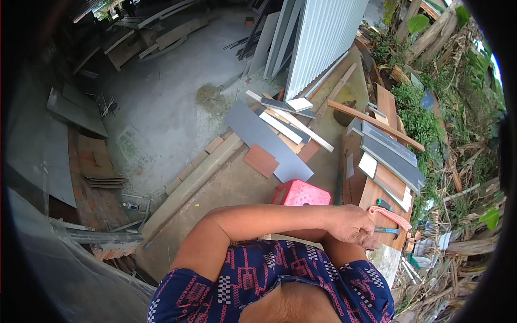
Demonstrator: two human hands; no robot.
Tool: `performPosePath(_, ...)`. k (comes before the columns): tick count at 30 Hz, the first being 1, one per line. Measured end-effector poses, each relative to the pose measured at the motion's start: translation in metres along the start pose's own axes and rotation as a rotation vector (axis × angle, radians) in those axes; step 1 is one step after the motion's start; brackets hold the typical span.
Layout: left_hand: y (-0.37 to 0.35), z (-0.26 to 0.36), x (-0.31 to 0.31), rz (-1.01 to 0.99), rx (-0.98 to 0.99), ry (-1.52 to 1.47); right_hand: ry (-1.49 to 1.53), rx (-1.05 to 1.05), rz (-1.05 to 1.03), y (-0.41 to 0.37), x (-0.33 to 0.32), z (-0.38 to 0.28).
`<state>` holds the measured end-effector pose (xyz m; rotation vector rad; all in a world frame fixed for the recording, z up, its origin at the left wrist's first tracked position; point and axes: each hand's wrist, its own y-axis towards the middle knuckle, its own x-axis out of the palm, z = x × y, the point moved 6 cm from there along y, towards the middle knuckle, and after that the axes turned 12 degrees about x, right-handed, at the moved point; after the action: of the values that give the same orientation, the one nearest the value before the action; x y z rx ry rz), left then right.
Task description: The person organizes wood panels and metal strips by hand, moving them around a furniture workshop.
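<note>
The left hand (353, 226) is near the table (368, 195), fingers curled; I cannot tell whether its grip has something. The right hand is hidden behind the left forearm (269, 220), so its grip I cannot tell. Just beside the left hand, a hammer (385, 230) and a pink tool (393, 217) lie on the table. Farther, there are a pink stool (304, 192) and boards (268, 139).

Curved pink object (392, 218), blue-handled tool (384, 230) lying on brown surface (369, 195), beside left hand (351, 225).
</note>
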<state>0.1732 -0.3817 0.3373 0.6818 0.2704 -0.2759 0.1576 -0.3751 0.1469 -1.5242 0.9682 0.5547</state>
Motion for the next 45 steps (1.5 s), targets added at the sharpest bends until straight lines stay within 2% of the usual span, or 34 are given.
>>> performPosePath(2, -0.01, -0.012, 0.004, -0.094, -0.009, 0.195, -0.007, -0.021, -0.01, 0.008, -0.001, -0.008)
performPosePath(5, -0.023, -0.007, -0.016, -0.02, 0.016, 0.15, -0.015, -0.059, -0.024, 0.027, -0.003, -0.026)
performPosePath(8, -0.055, -0.009, -0.051, -0.149, -0.228, 0.02, -0.029, -0.118, -0.041, 0.059, -0.008, -0.058)
performPosePath(10, -0.102, -0.003, -0.082, -0.176, -0.351, 0.092, -0.049, -0.173, -0.056, 0.087, -0.011, -0.091)
performPosePath(12, -0.168, 0.018, -0.116, 0.062, -0.373, 0.132, -0.064, -0.207, -0.072, 0.121, -0.014, -0.122)
performPosePath(13, -0.208, 0.029, -0.132, 0.107, -0.493, 0.166, -0.08, -0.191, -0.077, 0.141, -0.014, -0.131)
performPosePath(15, -0.3, 0.055, -0.161, 0.183, -0.723, 0.354, -0.064, -0.081, -0.037, 0.185, 0.002, -0.11)
performPosePath(16, -0.349, 0.069, -0.172, 0.213, -0.833, 0.508, 0.021, -0.044, 0.143, 0.229, 0.055, -0.053)
performPosePath(17, -0.406, 0.081, -0.178, 0.282, -0.984, 0.715, 0.11, 0.143, 0.112, 0.211, 0.034, -0.036)
performPosePath(18, -0.456, 0.099, -0.179, 0.346, -1.133, 0.92, 0.266, 0.359, 0.064, 0.209, 0.047, -0.003)
performPosePath(19, -0.502, 0.115, -0.175, 0.334, -1.362, 0.885, 0.365, 0.492, 0.096, 0.193, 0.045, 0.01)
performPosePath(20, -0.543, 0.132, -0.171, 0.312, -1.588, 0.845, 0.415, 0.633, 0.172, 0.187, 0.071, 0.038)
performPosePath(21, -0.58, 0.144, -0.163, 0.367, -1.671, 0.718, 0.535, 0.777, 0.165, 0.174, 0.092, 0.054)
performPosePath(22, -0.608, 0.152, -0.157, 0.418, -1.751, 0.585, 0.515, 0.819, 0.266, 0.167, 0.122, 0.069)
performPosePath(23, -0.618, 0.155, -0.162, 0.424, -1.768, 0.528, 0.315, 0.675, 0.239, 0.178, 0.192, 0.102)
performPosePath(24, -0.626, 0.157, -0.168, 0.434, -1.781, 0.475, 0.167, 0.575, 0.129, 0.173, 0.233, 0.103)
performPosePath(25, -0.632, 0.157, -0.176, 0.447, -1.793, 0.425, 0.621, 0.892, -0.008, 0.15, 0.235, 0.077)
performPosePath(26, -0.634, 0.15, -0.19, 0.441, -1.721, 0.465, 0.046, 0.519, -0.246, 0.158, 0.274, 0.056)
performPosePath(27, -0.635, 0.137, -0.207, 0.44, -1.647, 0.506, 0.777, 1.133, -0.417, 0.135, 0.3, 0.046)
performPosePath(28, -0.631, 0.124, -0.225, 0.44, -1.57, 0.548, 0.67, 0.887, -0.591, 0.137, 0.271, 0.003)
performPosePath(29, -0.621, 0.112, -0.244, 0.412, -1.523, 0.56, 0.67, 0.802, -0.624, 0.145, 0.267, -0.02)
performPosePath(31, -0.594, 0.086, -0.29, 0.349, -1.425, 0.589, 0.631, 0.591, -0.604, 0.175, 0.278, -0.044)
performPosePath(33, -0.571, 0.06, -0.33, 0.255, -1.36, 0.578, 0.488, 0.283, -0.502, 0.219, 0.277, -0.056)
performPosePath(35, -0.556, 0.032, -0.364, 0.176, -1.299, 0.566, 0.285, 0.011, -0.273, 0.275, 0.273, -0.056)
performPosePath(36, -0.55, 0.017, -0.382, 0.145, -1.271, 0.56, 0.205, -0.04, -0.13, 0.31, 0.26, -0.052)
performPosePath(38, -0.541, -0.01, -0.417, 0.081, -1.229, 0.537, 0.505, 0.25, 0.025, 0.373, 0.229, -0.025)
performPosePath(40, -0.544, -0.025, -0.445, -0.017, -1.277, 0.497, 0.88, 0.529, 0.115, 0.415, 0.185, -0.013)
performPosePath(42, -0.56, -0.044, -0.466, -0.04, -1.278, 0.466, 1.302, 0.797, 0.152, 0.419, 0.079, -0.031)
performPosePath(45, -0.583, -0.055, -0.5, -0.017, -1.356, 0.527, 1.311, 0.674, 0.183, 0.44, 0.018, -0.03)
